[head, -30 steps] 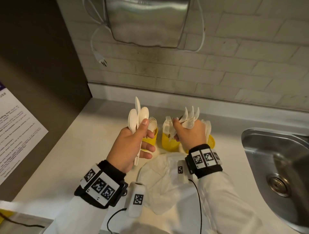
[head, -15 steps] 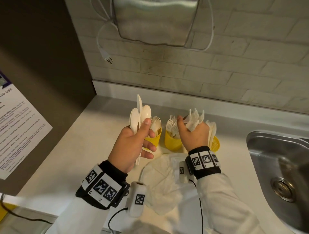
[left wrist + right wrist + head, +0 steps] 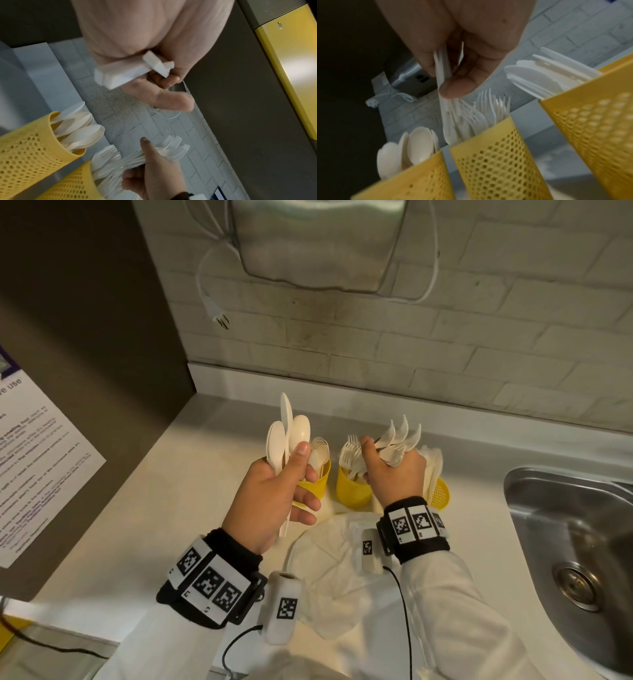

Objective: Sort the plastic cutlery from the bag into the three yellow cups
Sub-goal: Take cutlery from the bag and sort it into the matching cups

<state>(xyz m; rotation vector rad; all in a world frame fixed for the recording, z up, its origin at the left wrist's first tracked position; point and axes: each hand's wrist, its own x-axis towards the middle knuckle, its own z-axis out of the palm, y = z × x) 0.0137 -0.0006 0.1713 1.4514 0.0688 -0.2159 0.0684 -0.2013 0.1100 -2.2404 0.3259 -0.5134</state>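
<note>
The right hand, clamped on a bundle of forks, had dropped closer to the middle yellow cup, so the handles looked about to go in. The left hand stayed wrapped round spoons above the spoon cup (knives fill the third). The empty bag lay on the worktop. A wall notice read "use"; the rest was illegible.

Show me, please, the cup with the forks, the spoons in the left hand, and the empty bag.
cup with forks (image 3: 352, 491), head view, yellow wall.
held spoons (image 3: 298, 433), head view, one bowl.
bag (image 3: 329, 549), head view, crumpled middle.
</note>
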